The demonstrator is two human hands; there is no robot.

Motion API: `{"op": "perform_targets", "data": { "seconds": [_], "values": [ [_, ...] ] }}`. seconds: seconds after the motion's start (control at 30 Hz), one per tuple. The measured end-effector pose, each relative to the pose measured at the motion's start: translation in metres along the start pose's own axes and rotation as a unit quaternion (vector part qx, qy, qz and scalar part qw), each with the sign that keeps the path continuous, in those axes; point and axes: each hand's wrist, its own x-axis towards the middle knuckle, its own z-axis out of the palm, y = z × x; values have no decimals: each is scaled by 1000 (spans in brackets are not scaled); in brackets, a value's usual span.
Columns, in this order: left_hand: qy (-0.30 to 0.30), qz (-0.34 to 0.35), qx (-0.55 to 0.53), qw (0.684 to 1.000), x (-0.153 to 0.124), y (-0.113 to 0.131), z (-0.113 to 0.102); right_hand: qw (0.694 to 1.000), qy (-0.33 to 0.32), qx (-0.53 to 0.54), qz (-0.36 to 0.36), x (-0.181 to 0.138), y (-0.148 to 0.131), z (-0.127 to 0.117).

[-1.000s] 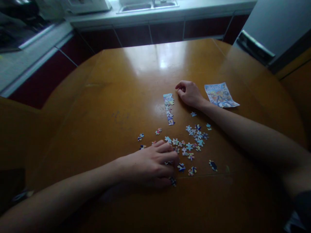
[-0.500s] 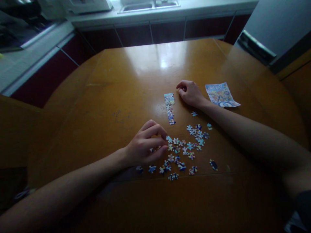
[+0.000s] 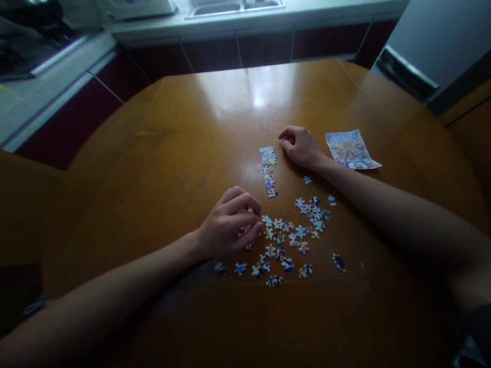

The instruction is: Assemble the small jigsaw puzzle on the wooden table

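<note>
A person's two bare hands work over a wooden table [image 3: 172, 153] with rounded sides, seen from above. Loose jigsaw pieces [image 3: 301, 231] are scattered on the near half of the tabletop, a little right of its middle; some touch or overlap, others lie apart. The left hand [image 3: 229, 222], reaching in from the left, hovers over or rests on the left side of this scatter. Its fingers are bent, with only a narrow gap between thumb and fingertips; whether they pinch a piece cannot be told.

Farther towards the table's far edge lies a joined strip [image 3: 267, 171] of pieces, long and narrow, running away from the viewer. Its left side is straight and its right side knobbly. Just right of its far end, the right hand [image 3: 302, 148] rests with fingers loosely curled inward; whether anything is inside cannot be told. A single blue piece [image 3: 307, 180] lies near that forearm, and a dark piece [image 3: 339, 262] sits off to the right of the scatter.

Beyond the right wrist, towards the table's right edge, lies a colourful printed sheet [image 3: 351, 150]. Past the far edge stand dark red cabinets [image 3: 264, 48] beneath a pale counter [image 3: 215, 24].
</note>
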Motion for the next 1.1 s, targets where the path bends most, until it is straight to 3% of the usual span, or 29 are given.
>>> {"op": "perform_targets", "data": {
  "seconds": [1.1],
  "values": [
    [25,-34,1,999,1,-2,0,1000,-4,-4,1,0,-1,0]
  ]
}}
